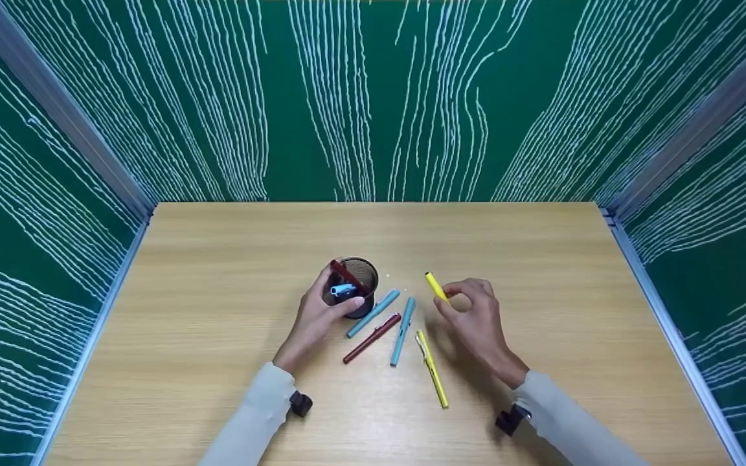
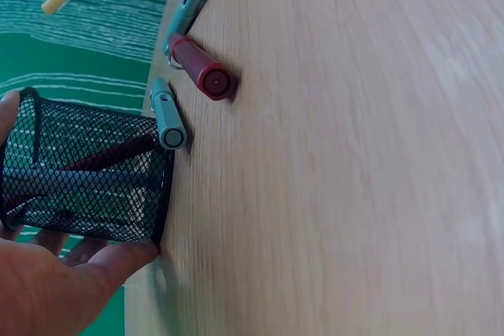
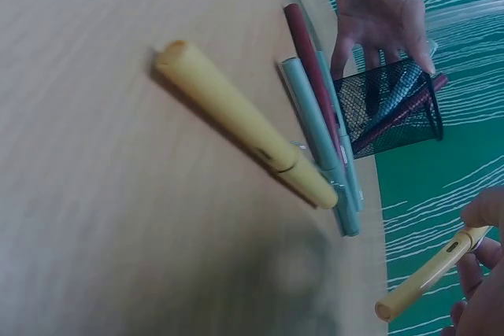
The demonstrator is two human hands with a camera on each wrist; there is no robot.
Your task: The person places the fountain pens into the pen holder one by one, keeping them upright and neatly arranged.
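Note:
My left hand (image 1: 313, 318) grips a black mesh pen cup (image 1: 365, 270), thumb across the near rim and the other fingers along its side. A dark red pen (image 1: 347, 274) and a light blue pen (image 1: 342, 289) lean inside the cup. Above the table, to the cup's right, my right hand (image 1: 480, 318) pinches a yellow pen (image 1: 436, 285) between thumb and fingers. In the right wrist view this pen (image 3: 429, 277) has its far end free of the fingers.
Between the hands two teal pens (image 1: 373, 314) (image 1: 403, 331) and a dark red pen (image 1: 372, 338) lie on the wooden table (image 1: 217, 259). Another yellow pen (image 1: 432, 369) lies nearer me. Green walls with white lines (image 1: 541, 97) enclose the table at the back and sides.

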